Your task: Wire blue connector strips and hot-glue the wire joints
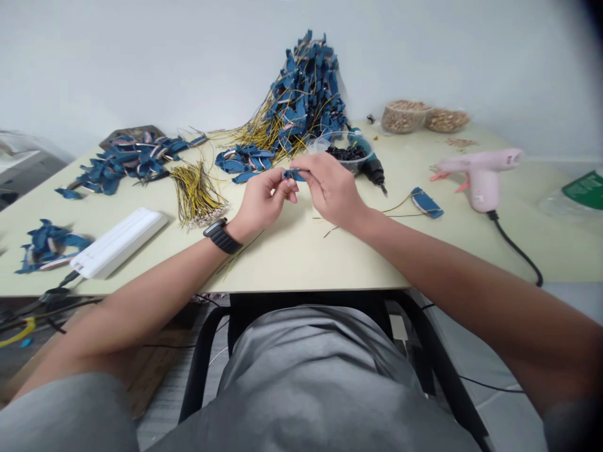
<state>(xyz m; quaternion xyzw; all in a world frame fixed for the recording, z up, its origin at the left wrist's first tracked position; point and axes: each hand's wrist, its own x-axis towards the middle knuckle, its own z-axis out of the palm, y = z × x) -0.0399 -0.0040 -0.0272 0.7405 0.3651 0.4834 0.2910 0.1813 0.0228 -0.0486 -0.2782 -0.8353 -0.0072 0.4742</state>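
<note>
Both hands meet over the middle of the table (292,270). A small blue piece (294,175) is pinched between the fingertips of my left hand (266,199) and my right hand (332,188); its exact kind is hard to make out. Thin dark and yellow wires (240,252) come out below my left wrist, which wears a black watch. Just right of my right hand, a flat blue piece (427,203) with a yellow and a black wire lies on the tabletop. Behind my hands stands a clear tub of small black parts (348,154).
A tall heap of blue wired pieces (306,94) rests against the wall. A bundle of yellow and black wires (195,194) and a white power bank-like box (120,242) lie left. On the right are a teal screwdriver (372,166), a pink glue gun (483,176) and tubs of tan bits (405,117).
</note>
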